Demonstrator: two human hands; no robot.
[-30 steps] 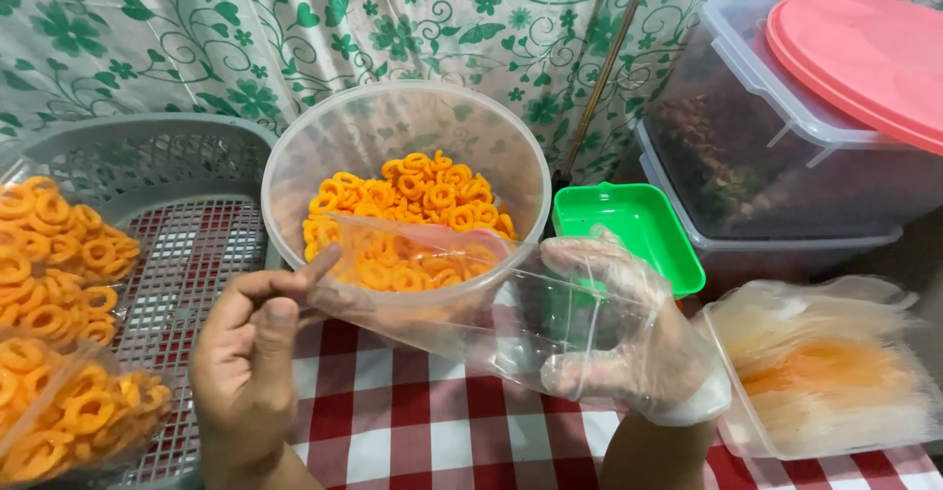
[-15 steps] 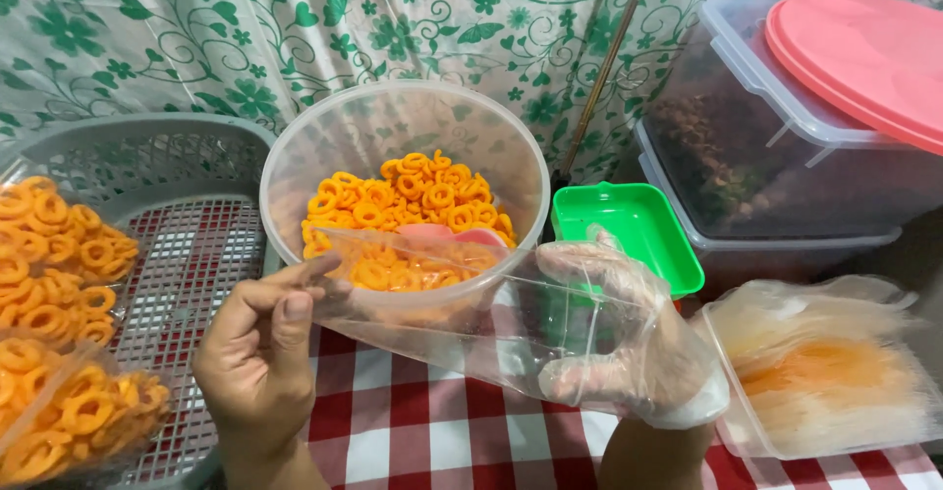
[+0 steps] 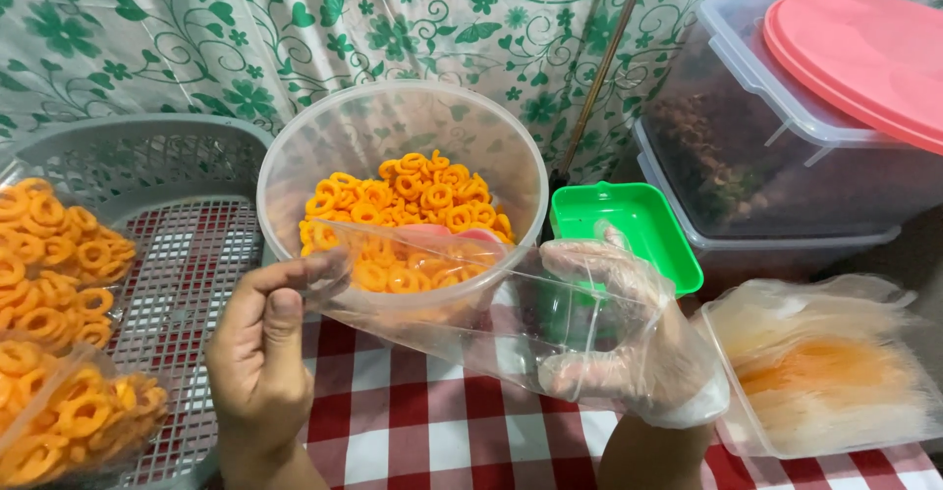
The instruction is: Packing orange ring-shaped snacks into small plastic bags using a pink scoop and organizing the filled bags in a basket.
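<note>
Left hand (image 3: 257, 353) pinching clear plastic bag (image 3: 442, 299) rim, gloved right hand (image 3: 619, 328) spread open inside it, before bowl of orange ring snacks (image 3: 403, 195).

Bright, even indoor light, soft shadows, sharp focus (slight glare on clear plastic).

**What can't be made out**

Both forearms cut off at bottom edge. Right hand (image 3: 629, 338) sits inside a clear bag (image 3: 462, 303) and a thin glove, so finger outlines are hazy. Left hand (image 3: 260, 353) pinches the bag's edge; its fingertips partly hidden behind the film. Pink object (image 3: 432, 232) in the tub (image 3: 393, 127) mostly buried under orange rings, kind unclear. Packed bags (image 3: 49, 284) cut by left edge. Contents of dark lidded boxes (image 3: 747, 146) too murky to tell; pink lid (image 3: 864, 53) cut by right edge. Bag stack (image 3: 825, 372) runs off bottom right.
</note>
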